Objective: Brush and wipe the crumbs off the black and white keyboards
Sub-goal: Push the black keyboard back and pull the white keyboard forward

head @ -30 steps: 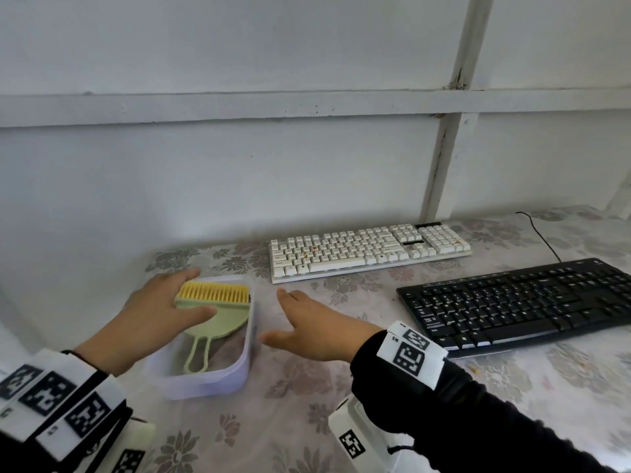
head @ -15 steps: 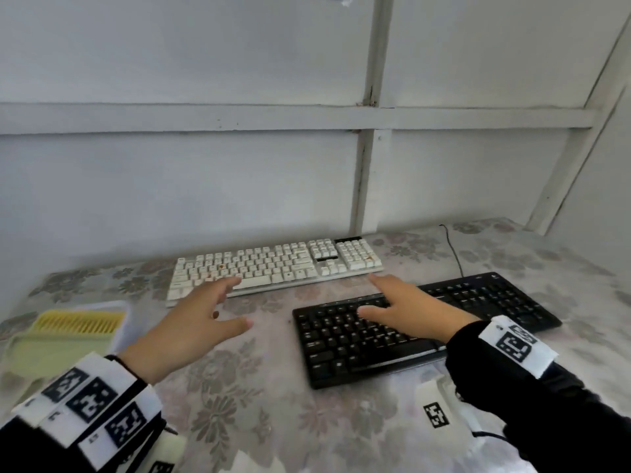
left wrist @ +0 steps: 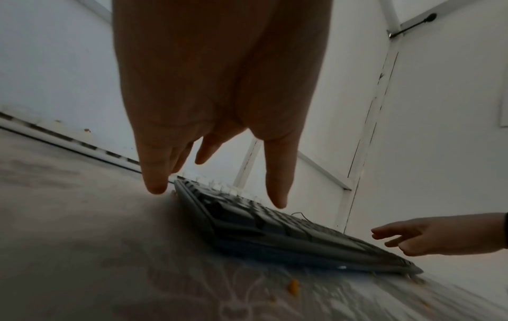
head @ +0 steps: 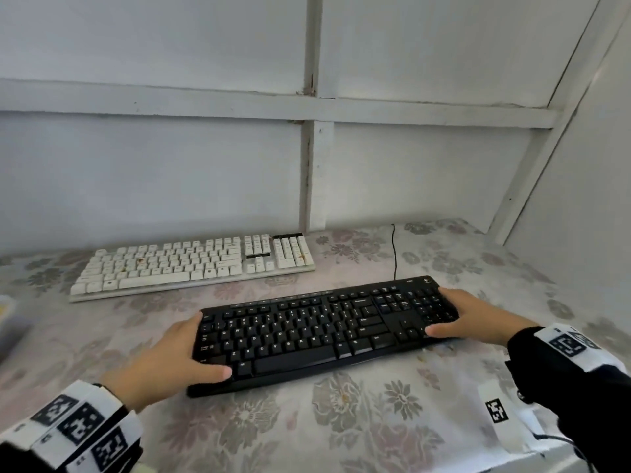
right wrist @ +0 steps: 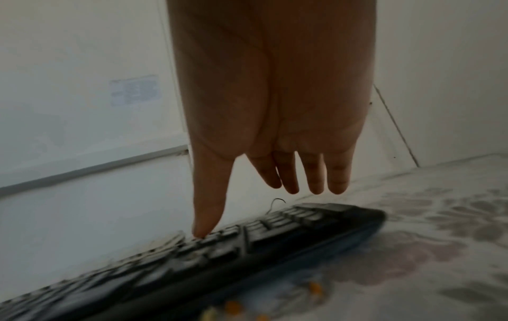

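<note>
The black keyboard [head: 324, 332] lies slanted on the flowered table [head: 341, 428], nearest me. My left hand [head: 177, 353] is at its left end, thumb on the lower-left keys and straight fingers along the edge. My right hand [head: 467, 315] is at its right end, thumb touching the keys and fingers straight by the far corner. In the left wrist view the left hand [left wrist: 219, 108] hangs over the keyboard [left wrist: 288, 234]. Farther back by the wall lies the white keyboard [head: 191, 264], with orange crumbs [head: 140, 262] on its keys. In the right wrist view the thumb [right wrist: 206, 217] meets the keyboard [right wrist: 219, 256].
Orange crumbs [left wrist: 293, 286] lie on the cloth by the black keyboard's front edge. Its cable [head: 394, 250] runs back to the wall. A pale container [head: 6, 319] shows at the far left edge. White walls close the back and right.
My left hand left the brush in the container and my view swung right. Both hands crossed to the black keyboard and now rest at its two ends.
</note>
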Demonstrator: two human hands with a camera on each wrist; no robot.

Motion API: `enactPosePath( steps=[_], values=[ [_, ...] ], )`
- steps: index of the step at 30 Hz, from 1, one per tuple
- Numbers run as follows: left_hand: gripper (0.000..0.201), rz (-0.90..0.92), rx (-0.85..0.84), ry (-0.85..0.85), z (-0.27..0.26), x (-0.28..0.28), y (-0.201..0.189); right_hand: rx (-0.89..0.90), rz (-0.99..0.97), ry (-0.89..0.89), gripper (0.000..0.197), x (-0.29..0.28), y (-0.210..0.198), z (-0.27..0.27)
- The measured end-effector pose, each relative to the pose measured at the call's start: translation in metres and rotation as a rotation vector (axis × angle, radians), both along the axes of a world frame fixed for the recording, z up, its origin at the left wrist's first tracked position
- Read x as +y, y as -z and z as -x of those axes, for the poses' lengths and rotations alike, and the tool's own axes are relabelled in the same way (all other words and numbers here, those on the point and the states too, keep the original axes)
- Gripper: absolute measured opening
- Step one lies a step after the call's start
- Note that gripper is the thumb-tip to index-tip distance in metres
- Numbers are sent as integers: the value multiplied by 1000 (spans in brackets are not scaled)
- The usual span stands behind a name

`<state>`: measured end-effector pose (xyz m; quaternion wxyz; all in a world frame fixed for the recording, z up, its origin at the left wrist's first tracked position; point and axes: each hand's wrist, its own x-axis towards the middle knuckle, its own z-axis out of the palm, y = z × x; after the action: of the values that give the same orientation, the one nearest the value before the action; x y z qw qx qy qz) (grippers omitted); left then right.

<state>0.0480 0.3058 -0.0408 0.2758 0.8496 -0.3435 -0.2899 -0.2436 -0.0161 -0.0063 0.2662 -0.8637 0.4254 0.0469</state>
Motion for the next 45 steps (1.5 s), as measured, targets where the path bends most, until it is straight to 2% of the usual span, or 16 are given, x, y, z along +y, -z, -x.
enactPosePath(
  steps=[2, 5, 7, 9, 11, 12, 13, 15, 21, 24, 26, 31, 35, 39, 43, 45],
  values=[
    [124, -13, 16, 32, -4, 2, 11, 22, -35, -27, 129, -11, 8, 4],
    [133, -5, 52, 34, -4, 3, 20, 64, -52, -24, 92, -5, 4, 2],
    [139, -3, 49, 20, -3, 4, 22, 68, -53, -5, 82, -10, 8, 0],
    [132, 21, 62, 24, 0, 3, 20, 57, -74, 4, 75, -16, 12, 0],
    [107, 40, 79, 11, 4, 1, 16, 36, -91, -6, 65, -19, 13, -1],
    [102, 36, 82, 2, 6, 1, 15, 27, -96, -6, 62, -21, 15, -1],
    [109, 41, 78, -9, 6, 0, 14, 18, -99, 5, 61, -23, 17, -1],
    [120, 33, 76, -57, 8, -3, 13, 2, -103, 24, 62, -29, 21, 0],
    [114, 27, 52, -69, 18, -30, 7, -19, -126, 13, 80, -57, 19, 11],
    [116, 38, 57, -70, 28, -54, 8, -25, -154, 13, 62, -80, 13, 22],
    [121, 53, 56, -48, 37, -74, 9, -16, -155, 13, 61, -99, 9, 33],
    [127, 58, 63, -16, 63, -128, 12, 1, -113, 25, 91, -150, 8, 63],
    [123, 50, 41, -40, 81, -171, 14, -35, -156, 41, 70, -185, 3, 79],
    [120, 36, 5, -30, 90, -206, 11, -105, -150, 6, 106, -220, 4, 85],
    [125, -8, -14, 3, 87, -237, 2, -120, -134, -6, 109, -250, 7, 79],
    [119, -57, -38, 3, 84, -249, -4, -95, -135, -21, 100, -255, 1, 70]
  ],
)
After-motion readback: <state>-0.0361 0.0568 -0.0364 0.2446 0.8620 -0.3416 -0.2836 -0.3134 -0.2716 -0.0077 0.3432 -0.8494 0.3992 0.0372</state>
